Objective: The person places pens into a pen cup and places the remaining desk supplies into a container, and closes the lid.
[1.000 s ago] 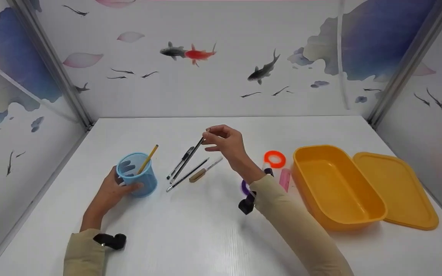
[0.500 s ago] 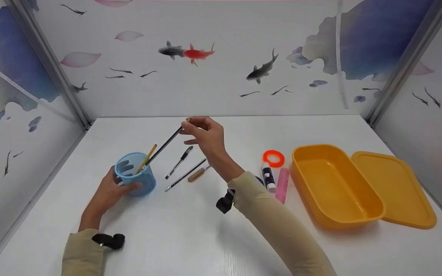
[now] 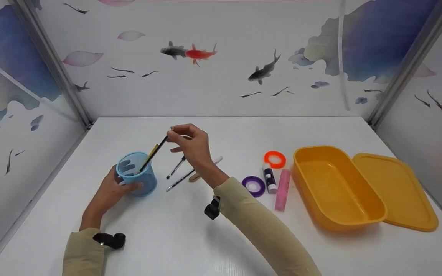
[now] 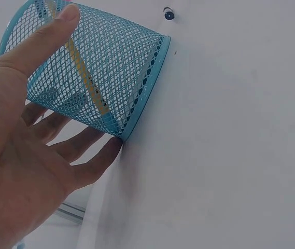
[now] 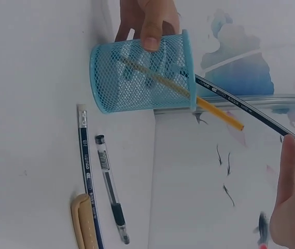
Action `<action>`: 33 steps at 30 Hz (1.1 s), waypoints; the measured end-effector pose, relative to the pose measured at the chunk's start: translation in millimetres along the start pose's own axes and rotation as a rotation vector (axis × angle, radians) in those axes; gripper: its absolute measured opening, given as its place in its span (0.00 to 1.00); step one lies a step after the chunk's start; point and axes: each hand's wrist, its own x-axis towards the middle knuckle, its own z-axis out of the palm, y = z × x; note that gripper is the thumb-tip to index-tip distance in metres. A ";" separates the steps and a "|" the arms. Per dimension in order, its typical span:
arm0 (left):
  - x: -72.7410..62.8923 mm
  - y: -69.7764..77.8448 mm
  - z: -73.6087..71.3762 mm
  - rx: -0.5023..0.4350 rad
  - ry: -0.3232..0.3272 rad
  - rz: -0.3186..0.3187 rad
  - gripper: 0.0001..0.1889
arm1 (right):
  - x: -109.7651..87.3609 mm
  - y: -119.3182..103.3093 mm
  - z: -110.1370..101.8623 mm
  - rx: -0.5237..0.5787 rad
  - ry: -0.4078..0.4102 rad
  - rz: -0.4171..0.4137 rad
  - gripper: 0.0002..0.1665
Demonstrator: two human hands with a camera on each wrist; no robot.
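My left hand (image 3: 108, 195) grips a light blue mesh pen cup (image 3: 144, 185) from its left side, fingers behind and thumb across the front. Inside the cup leans a yellow pencil (image 5: 214, 112), its end sticking out past the rim. With thumb and fingertips, my right hand (image 3: 192, 147) pinches the upper end of a dark pencil (image 5: 240, 104). That pencil slants down, its lower end inside the cup's mouth. Under the right hand on the table lie a second dark pencil (image 5: 87, 166), a clear pen with a black grip (image 5: 111, 187) and a tan-capped pen (image 5: 83, 220).
Right of the hands lie an orange ring (image 3: 274, 159), a purple ring (image 3: 253, 186), a glue stick (image 3: 269, 179) and a pink tube (image 3: 282, 191). Farther right stands a yellow box (image 3: 326, 191), its lid (image 3: 401, 191) beside it. Printed panels (image 3: 221, 88) enclose the white table.
My right hand has lifted the dark pencil off the table, carried it left and lowered its end into the cup's mouth. The left hand keeps holding the cup in place.
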 end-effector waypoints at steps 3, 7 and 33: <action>0.0 0.3 -1.3 0.003 -0.001 -0.006 0.57 | -1.7 5.9 4.1 -0.003 -0.004 0.014 0.14; -0.4 0.3 -1.5 0.004 0.000 -0.014 0.58 | -4.7 13.9 7.4 -0.007 -0.004 0.037 0.14; 1.2 -0.2 -0.6 0.016 0.006 -0.016 0.59 | -7.0 44.3 0.6 -0.096 -0.177 0.127 0.18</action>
